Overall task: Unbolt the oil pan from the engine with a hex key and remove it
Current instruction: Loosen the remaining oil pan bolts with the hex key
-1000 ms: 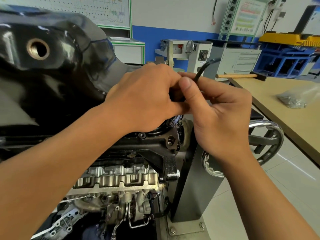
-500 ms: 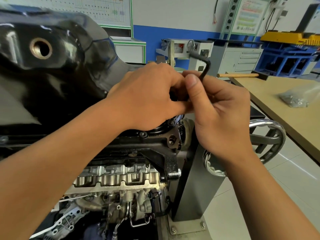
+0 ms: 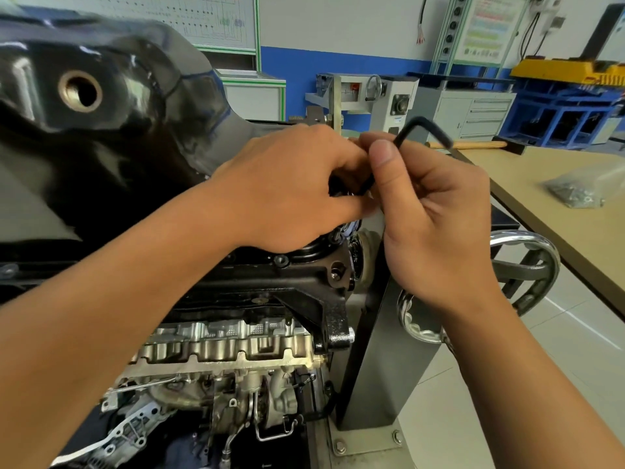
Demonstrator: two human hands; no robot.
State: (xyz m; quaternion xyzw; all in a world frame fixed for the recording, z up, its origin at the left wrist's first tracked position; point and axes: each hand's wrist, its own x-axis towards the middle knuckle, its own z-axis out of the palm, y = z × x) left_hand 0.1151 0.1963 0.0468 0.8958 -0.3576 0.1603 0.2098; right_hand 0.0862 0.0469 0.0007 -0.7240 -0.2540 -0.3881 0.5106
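Our workshop has a blue-banded wall (image 3: pixel 338 62), with a tan wooden desk (image 3: pixel 541 184) at right. The glossy black steel oil pan (image 3: pixel 101 147) sits on the inverted grey engine (image 3: pixel 230 340) at left. The black L-shaped hex key (image 3: pixel 422 125) has swung its short arm rightward, so we judge a bolt is loosening. Fingers of the right hand (image 3: pixel 436 214) pinch its shank; those of the left hand (image 3: pixel 287 191) curl round its lower end. The wall charts (image 3: pixel 487 28) are unreadable.
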